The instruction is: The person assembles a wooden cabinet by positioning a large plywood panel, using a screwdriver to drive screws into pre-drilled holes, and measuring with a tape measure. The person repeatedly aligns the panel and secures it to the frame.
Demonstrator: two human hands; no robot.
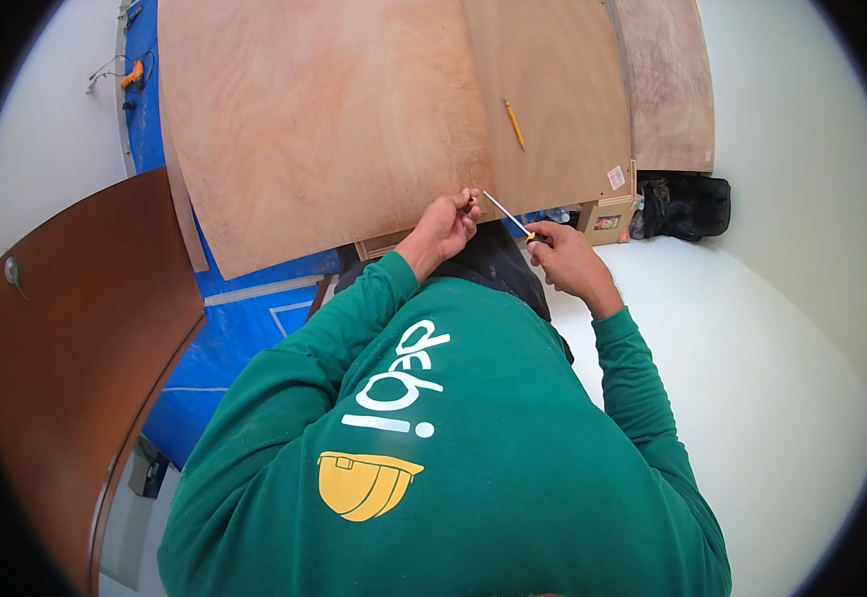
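Two bare hands work close together at the near edge of the boards I am looking down on. The right hand (pixel 568 264) is closed around a screwdriver (pixel 506 214), its slim, straight metal shaft slanting up and leftward from a black and yellow grip. The tip stops just beside the left hand (pixel 441 227), whose fingers are curled with the thumb drawn in to the fingertips; from my view they are too small to read, so I cannot tell how firmly they close or whether they pinch some tiny piece. Beyond them lies a broad, flat plywood sheet (pixel 324 119), pale tan with soft, wavy grain, and to its right a smoother brown panel (pixel 553 99) carrying a slender yellow pencil (pixel 514 124). Further right I see a pinkish, more mottled board (pixel 667 80), with a soft, crumpled black bag (pixel 697 207) near its lower edge. Creased blue sheeting (pixel 239 348) covers the floor at left, next to a glossy reddish-brown door (pixel 75 328) with a rounded metal handle (pixel 15 277). The person's green sweatshirt (pixel 513 428) is matte knit, bunched into folds along both sleeves.
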